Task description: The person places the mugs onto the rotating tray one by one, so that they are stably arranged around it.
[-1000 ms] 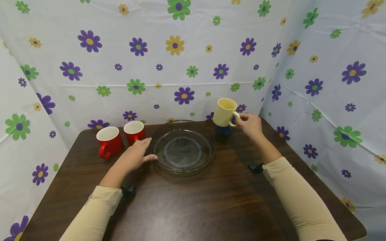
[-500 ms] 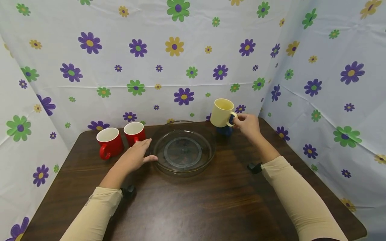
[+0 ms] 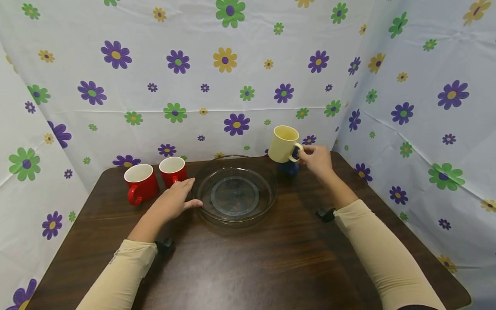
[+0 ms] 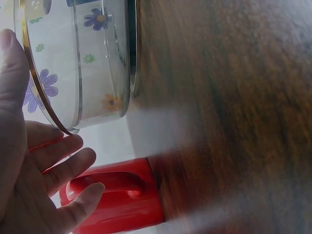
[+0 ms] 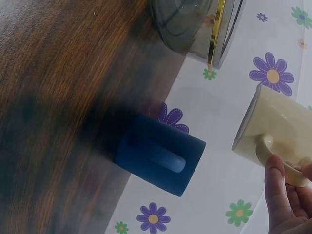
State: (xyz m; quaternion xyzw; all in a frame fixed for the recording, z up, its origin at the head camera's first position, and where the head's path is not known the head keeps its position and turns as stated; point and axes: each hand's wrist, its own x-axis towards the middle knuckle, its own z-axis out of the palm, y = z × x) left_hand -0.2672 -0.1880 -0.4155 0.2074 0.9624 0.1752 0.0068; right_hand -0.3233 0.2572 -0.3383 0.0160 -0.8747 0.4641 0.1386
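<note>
My right hand [image 3: 317, 163] pinches the handle of a pale yellow mug [image 3: 280, 150], held upright with a slight tilt. In the right wrist view this mug [image 5: 270, 126] hangs apart from and above a blue mug [image 5: 163, 153], which stands on the table; in the head view the yellow one hides most of it. Left of these is a round, see-through glass bowl [image 3: 236, 221]. At its left side my left hand [image 3: 170, 204] has its fingers spread, fingertips right at the rim. The left wrist view shows the thumb and fingers [image 4: 73, 168] loosely bent around that rim.
Two red mugs with white insides, a nearer one [image 3: 146, 189] and a farther one [image 3: 169, 177], stand left of the bowl, close to my left hand. Flowered white cloth [image 3: 248, 77] closes off the back and both sides of the dark wooden table [image 3: 248, 267].
My right hand has carried the yellow mug a little to the left, toward the bowl, tilting it slightly. The left hand, bowl and other mugs stay in place.
</note>
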